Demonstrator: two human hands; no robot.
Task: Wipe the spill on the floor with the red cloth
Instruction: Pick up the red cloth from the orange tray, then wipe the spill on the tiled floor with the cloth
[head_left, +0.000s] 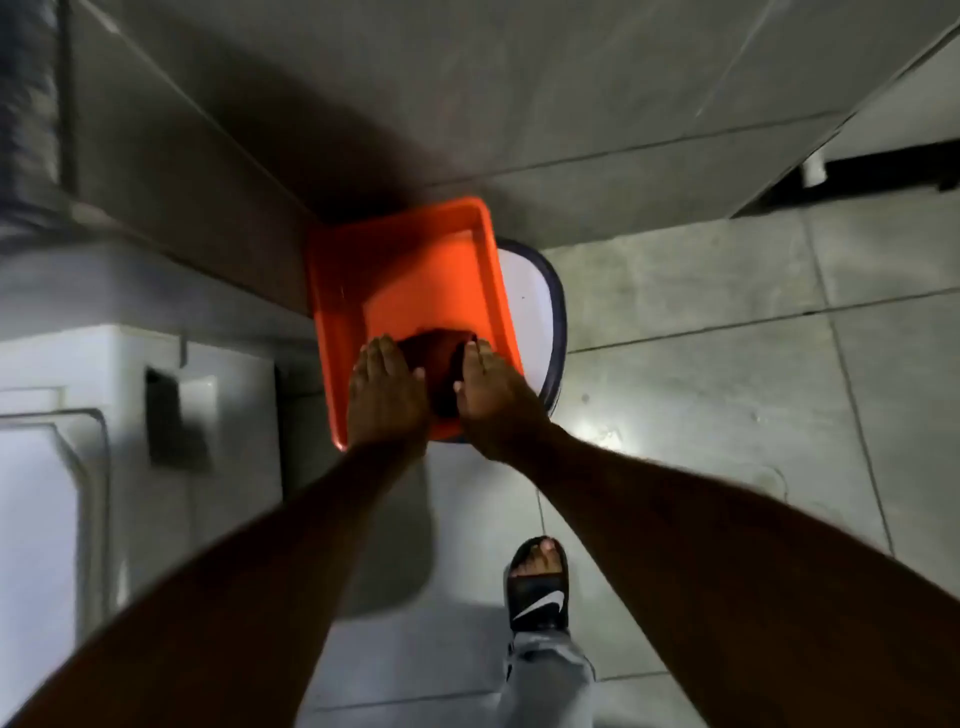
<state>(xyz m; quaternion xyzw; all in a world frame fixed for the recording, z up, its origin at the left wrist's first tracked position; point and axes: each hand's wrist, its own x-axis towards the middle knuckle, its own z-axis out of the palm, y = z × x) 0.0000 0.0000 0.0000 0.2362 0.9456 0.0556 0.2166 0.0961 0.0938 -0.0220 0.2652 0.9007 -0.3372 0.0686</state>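
Note:
A dark red cloth (440, 371) is pressed between my two hands over the near end of an orange plastic tub (410, 270). My left hand (387, 389) lies flat against the cloth's left side, fingers straight. My right hand (491, 392) presses its right side the same way. Most of the cloth is hidden between my palms. A glossy wet patch (605, 434) shines on the grey floor tiles just right of the tub.
The tub rests on a white round bucket with a dark rim (556, 312). A white appliance (130, 415) stands at the left against a tiled wall. My foot in a black sandal (537, 584) is on the tiles below. A white cabinet (883, 130) is at the upper right.

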